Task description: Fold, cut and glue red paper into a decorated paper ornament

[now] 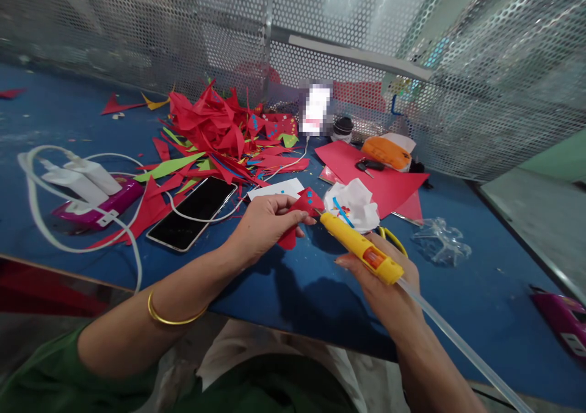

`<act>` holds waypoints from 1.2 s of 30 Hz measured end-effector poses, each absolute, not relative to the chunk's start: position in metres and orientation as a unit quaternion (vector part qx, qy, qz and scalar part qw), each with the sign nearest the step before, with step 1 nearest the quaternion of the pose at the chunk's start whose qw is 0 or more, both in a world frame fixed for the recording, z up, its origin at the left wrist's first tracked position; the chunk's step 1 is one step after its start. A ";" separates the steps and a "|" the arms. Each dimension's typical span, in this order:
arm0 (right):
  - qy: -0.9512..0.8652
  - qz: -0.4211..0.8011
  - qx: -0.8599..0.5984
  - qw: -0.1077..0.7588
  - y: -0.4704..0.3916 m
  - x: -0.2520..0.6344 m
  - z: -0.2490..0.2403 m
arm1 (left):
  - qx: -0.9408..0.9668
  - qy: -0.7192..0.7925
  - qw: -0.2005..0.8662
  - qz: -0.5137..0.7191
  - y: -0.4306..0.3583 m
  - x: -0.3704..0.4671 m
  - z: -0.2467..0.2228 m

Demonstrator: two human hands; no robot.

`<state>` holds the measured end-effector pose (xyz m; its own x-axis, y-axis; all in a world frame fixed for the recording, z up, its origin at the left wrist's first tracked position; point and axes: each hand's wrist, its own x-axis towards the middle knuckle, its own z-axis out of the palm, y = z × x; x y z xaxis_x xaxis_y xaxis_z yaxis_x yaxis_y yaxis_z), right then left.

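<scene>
Between the thumb and fingers of my left hand [270, 224] is a small red paper piece [308, 201] with blue squares on it. My right hand [384, 285] is closed around a yellow glue gun [354, 241], with a long clear glue stick [458, 340] running out of its back end. The metal tip of the gun is at the right edge of the red paper; whether it touches I cannot tell. Just behind the tip is a crumpled white sheet [359, 202] with a blue strip [342, 211] on it. A white paper [277, 189] lies behind my left hand.
A heap of red paper scraps [206, 123] fills the back left. A dark phone [195, 213], white cables and a purple power strip [103, 202] lie left. Red sheets [398, 184], keys [366, 166] and clear plastic [442, 242] are right. Perforated metal [220, 47] borders the back.
</scene>
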<state>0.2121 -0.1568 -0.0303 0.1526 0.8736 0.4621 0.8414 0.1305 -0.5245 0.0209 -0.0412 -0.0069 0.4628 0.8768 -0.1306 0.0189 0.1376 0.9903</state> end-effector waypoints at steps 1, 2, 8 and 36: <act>-0.653 0.012 -0.659 0.372 -0.157 0.213 -0.031 | 0.566 0.396 0.642 0.334 -0.041 0.021 -0.007; -0.655 0.007 -0.659 0.369 -0.157 0.214 -0.032 | 0.566 0.395 0.642 0.334 -0.041 0.021 -0.007; -0.649 0.022 -0.657 0.383 -0.156 0.212 -0.031 | 0.565 0.387 0.642 0.345 -0.041 0.021 -0.009; -0.414 0.194 -0.675 0.579 -0.162 0.305 0.007 | 0.553 0.397 0.627 0.379 -0.030 0.015 -0.002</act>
